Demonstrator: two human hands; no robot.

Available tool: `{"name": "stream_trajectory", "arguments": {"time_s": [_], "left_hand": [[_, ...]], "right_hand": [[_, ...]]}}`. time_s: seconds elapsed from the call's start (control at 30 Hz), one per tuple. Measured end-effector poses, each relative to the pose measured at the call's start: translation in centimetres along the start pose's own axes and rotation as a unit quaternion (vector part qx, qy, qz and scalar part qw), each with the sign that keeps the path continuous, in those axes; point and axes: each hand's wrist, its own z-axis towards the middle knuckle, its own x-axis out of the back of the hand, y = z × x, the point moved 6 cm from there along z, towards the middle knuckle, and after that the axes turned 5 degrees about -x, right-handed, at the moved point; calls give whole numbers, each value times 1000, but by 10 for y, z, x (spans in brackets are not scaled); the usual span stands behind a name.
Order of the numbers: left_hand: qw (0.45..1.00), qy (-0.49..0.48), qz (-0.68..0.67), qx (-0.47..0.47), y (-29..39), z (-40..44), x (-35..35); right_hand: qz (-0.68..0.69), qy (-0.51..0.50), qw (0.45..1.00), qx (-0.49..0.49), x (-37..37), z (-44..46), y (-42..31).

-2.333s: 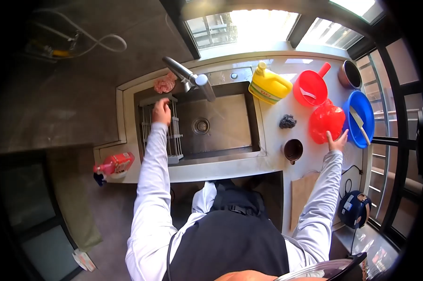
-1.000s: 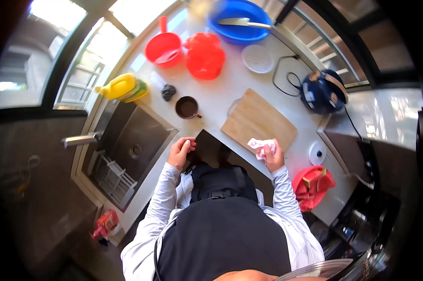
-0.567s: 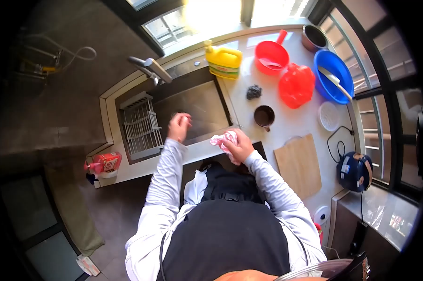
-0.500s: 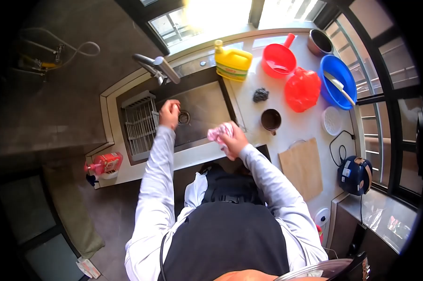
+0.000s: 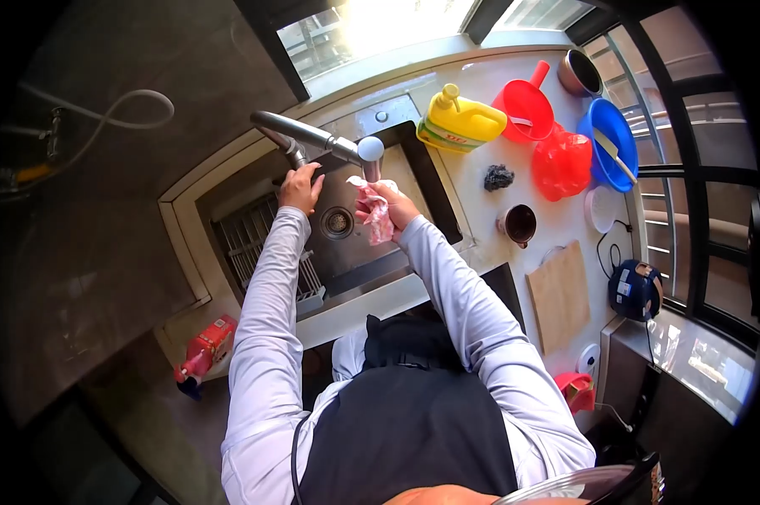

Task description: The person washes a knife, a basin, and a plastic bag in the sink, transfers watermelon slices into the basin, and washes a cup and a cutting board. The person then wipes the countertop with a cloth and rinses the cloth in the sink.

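Note:
My right hand (image 5: 393,208) is closed on a crumpled pink and white cloth (image 5: 378,220), which hangs over the sink (image 5: 413,198) just below the spout of the faucet (image 5: 312,135). At the base of that faucet is my left hand (image 5: 301,190), its fingers apart and nothing held in it; whether it touches the metal is unclear. A grey wire rack (image 5: 249,244) sits in the left part of the sink, partly behind my left forearm. The round drain (image 5: 337,222) shows between my two hands.
Right of the sink stand a yellow jug (image 5: 460,122), a dark scrubber (image 5: 498,177), a brown mug (image 5: 517,224), a red dipper (image 5: 524,109), a red bag (image 5: 562,164), a blue basin (image 5: 611,143) and a cutting board (image 5: 559,296). A red bottle (image 5: 207,347) is at the left.
Both hands have moved forward over the sink, the right one carrying the cloth under the spout, the left one reaching the faucet's base. Earlier, the right hand was beside the red bag without the cloth.

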Motion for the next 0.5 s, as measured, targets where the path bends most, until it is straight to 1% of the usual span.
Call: {"name": "stream_trajectory", "arguments": {"time_s": [0.07, 0.1, 0.2, 0.23, 0.27, 0.33, 0.43, 0.47, 0.5], "left_hand": [[1000, 1, -2, -6, 0, 2, -1], [1000, 2, -2, -8, -1, 3, -3], [1000, 5, 17, -26, -7, 6, -10], [999, 11, 18, -30, -8, 6, -11], [999, 15, 19, -34, -9, 6, -12], [999, 30, 11, -40, -8, 6, -13], [998, 43, 12, -53, -9, 6, -16], [998, 41, 13, -52, -11, 6, -17], [997, 45, 13, -55, -10, 7, -17]], "right_hand": [[24, 47, 999, 3, 14, 14, 8], [61, 108, 992, 29, 10, 12, 8], [-36, 111, 993, 23, 18, 34, 23], [-122, 131, 982, 55, -3, 22, 15], [-135, 159, 971, 120, -4, 29, 15], [-233, 262, 933, 79, 14, 44, 20], [-419, 278, 857, 114, 7, 49, 9], [-387, 279, 874, 89, 8, 44, 12], [-355, 281, 890, 63, -12, 19, 2]]}}
